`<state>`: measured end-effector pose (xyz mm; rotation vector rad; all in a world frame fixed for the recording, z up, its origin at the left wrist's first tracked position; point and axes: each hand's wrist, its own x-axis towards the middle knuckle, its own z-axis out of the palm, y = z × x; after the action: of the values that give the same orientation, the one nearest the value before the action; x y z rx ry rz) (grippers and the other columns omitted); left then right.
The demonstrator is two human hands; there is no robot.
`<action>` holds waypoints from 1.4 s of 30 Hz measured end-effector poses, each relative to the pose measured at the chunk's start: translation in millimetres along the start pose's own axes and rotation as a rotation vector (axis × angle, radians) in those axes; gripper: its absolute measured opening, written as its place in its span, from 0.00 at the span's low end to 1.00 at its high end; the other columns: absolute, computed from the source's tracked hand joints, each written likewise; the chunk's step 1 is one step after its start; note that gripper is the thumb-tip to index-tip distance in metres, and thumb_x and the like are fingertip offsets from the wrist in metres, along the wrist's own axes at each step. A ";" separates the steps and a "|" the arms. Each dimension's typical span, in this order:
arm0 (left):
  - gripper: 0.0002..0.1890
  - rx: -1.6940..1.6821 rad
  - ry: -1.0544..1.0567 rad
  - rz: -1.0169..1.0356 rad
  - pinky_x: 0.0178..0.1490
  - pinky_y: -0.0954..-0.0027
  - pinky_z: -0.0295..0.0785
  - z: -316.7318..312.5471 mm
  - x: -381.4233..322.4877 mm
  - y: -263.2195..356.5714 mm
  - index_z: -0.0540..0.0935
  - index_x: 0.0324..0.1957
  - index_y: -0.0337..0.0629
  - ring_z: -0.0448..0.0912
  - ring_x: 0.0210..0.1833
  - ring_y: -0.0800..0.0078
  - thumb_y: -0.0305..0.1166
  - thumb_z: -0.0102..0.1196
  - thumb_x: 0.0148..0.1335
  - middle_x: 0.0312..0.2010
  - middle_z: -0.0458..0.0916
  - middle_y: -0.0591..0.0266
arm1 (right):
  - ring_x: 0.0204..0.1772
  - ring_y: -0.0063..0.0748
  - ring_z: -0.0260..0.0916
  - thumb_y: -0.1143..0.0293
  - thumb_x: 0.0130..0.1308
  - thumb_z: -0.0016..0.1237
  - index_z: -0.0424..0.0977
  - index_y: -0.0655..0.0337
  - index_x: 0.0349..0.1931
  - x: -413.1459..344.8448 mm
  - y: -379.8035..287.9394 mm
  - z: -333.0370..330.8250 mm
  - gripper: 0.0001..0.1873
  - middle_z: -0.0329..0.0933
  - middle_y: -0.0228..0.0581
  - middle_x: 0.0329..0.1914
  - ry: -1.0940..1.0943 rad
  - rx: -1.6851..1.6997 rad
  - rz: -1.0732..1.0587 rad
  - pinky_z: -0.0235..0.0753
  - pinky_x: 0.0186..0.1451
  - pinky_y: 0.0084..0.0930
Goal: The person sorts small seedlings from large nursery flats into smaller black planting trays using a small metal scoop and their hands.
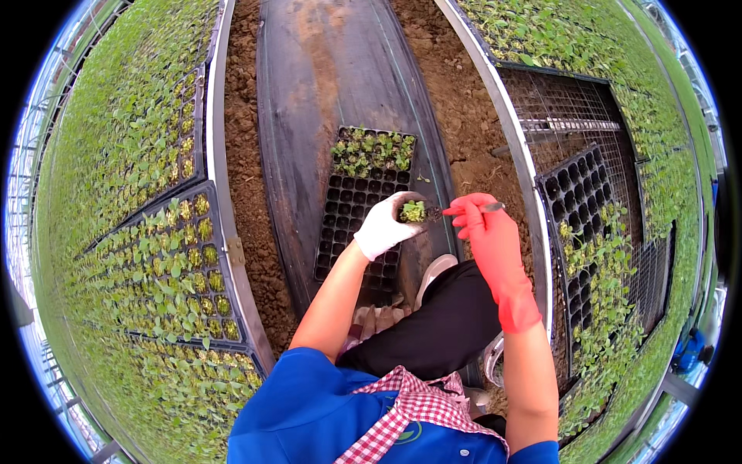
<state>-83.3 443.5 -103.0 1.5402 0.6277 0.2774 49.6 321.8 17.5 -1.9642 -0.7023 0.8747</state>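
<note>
My left hand (388, 223), in a white glove with soiled fingertips, curls around a small clump of seedlings (413, 211). Dark root plugs (433, 214) stick out of the clump on its right side. Just right of these plugs is my right hand (484, 235), in a red rubber glove. It pinches a thin tool (494, 206) whose dark end shows above the fingers; its exact kind is unclear. Below both hands a black plug tray (345, 200) lies on the ground, with seedlings (371, 149) in its far rows and bare cells nearer me.
Black ground-cover fabric (342, 64) runs between strips of brown soil (246, 145). Raised benches with metal edges (219, 87) flank me, crowded with seedling trays (174, 267). On the right, a partly filled tray (579, 185) sits tilted on wire mesh (565, 104). My shoe (435, 272) is beside the ground tray.
</note>
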 end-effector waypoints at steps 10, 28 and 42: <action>0.28 -0.066 0.488 -0.217 0.50 0.73 0.72 -13.3 67.8 -189.5 0.75 0.50 0.33 0.78 0.42 0.75 0.33 0.68 0.46 0.40 0.81 0.59 | 0.38 0.22 0.74 0.71 0.73 0.38 0.72 0.67 0.42 3.8 53.0 11.1 0.10 0.79 0.40 0.42 0.138 0.354 -0.069 0.75 0.40 0.18; 0.29 0.317 0.946 -0.160 0.60 0.65 0.68 13.0 129.9 -259.8 0.72 0.57 0.40 0.73 0.56 0.58 0.29 0.62 0.51 0.54 0.71 0.51 | 0.42 0.23 0.75 0.77 0.70 0.41 0.73 0.68 0.44 20.7 54.4 7.5 0.08 0.78 0.42 0.46 0.075 0.460 -0.001 0.75 0.47 0.19; 0.26 0.771 0.496 -0.591 0.55 0.57 0.71 -5.7 130.7 -242.1 0.69 0.61 0.51 0.74 0.53 0.49 0.27 0.44 0.57 0.54 0.70 0.46 | 0.42 0.20 0.74 0.78 0.69 0.43 0.73 0.67 0.43 12.2 57.0 5.0 0.07 0.78 0.36 0.43 0.077 0.564 -0.021 0.75 0.47 0.18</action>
<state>-32.0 509.7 -365.1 1.9233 1.6859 -0.0614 61.1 305.9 -37.6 -1.4728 -0.3751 0.8656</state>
